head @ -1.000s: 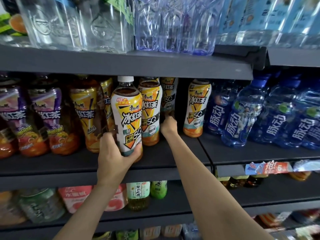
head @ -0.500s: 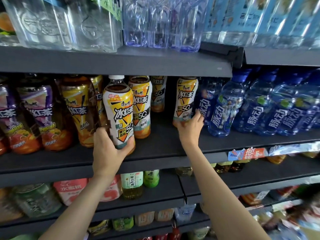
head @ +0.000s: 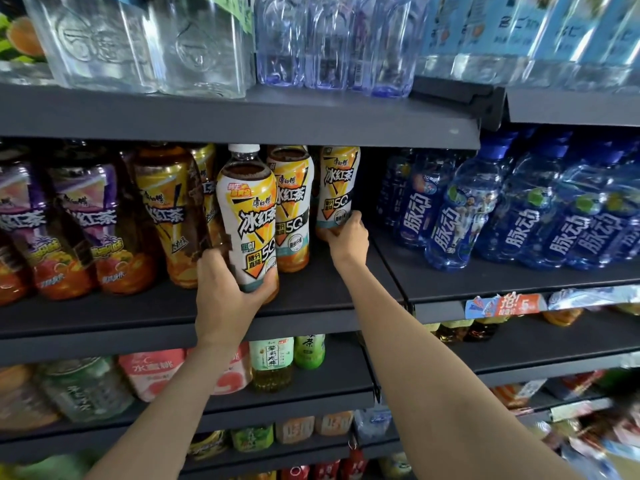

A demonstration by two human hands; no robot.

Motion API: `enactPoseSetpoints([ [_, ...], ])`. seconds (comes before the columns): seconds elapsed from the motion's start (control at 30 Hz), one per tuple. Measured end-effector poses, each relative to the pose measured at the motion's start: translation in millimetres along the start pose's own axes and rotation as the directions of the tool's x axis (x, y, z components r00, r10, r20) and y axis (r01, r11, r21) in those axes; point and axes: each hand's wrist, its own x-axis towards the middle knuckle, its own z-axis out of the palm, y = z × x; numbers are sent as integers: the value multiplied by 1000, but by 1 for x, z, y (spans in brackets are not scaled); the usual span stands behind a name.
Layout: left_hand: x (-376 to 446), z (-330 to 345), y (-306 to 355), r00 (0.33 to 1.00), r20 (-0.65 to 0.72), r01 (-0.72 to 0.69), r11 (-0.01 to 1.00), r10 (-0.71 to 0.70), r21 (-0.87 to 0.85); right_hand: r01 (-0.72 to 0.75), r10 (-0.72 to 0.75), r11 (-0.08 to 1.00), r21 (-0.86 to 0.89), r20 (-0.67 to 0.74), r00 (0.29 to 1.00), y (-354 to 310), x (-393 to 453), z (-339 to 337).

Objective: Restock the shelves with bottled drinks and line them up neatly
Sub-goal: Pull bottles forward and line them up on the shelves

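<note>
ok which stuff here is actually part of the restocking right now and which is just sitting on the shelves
In the job:
- white-capped iced tea bottle, gripped by the left hand
- iced tea bottle further back, held by the right hand
- middle shelf

Just sitting there:
- blue drink bottles
- purple-label bottles
- clear water bottles
- green tea bottle

Glossy plastic btls (head: 250, 216); matt dark shelf (head: 138, 317).

Both forearms are bare from the lower edge of the frame to the wrists; the left hand (head: 221, 292) and right hand (head: 346, 237) wear no gloves, rings or watch.
</note>
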Motion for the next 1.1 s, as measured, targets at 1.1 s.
enactPoseSetpoints([
  [1.1, -9, 61, 42, 977, -156, 161, 983, -146, 91, 211, -231, 972, 102, 285, 930, 39, -32, -53],
])
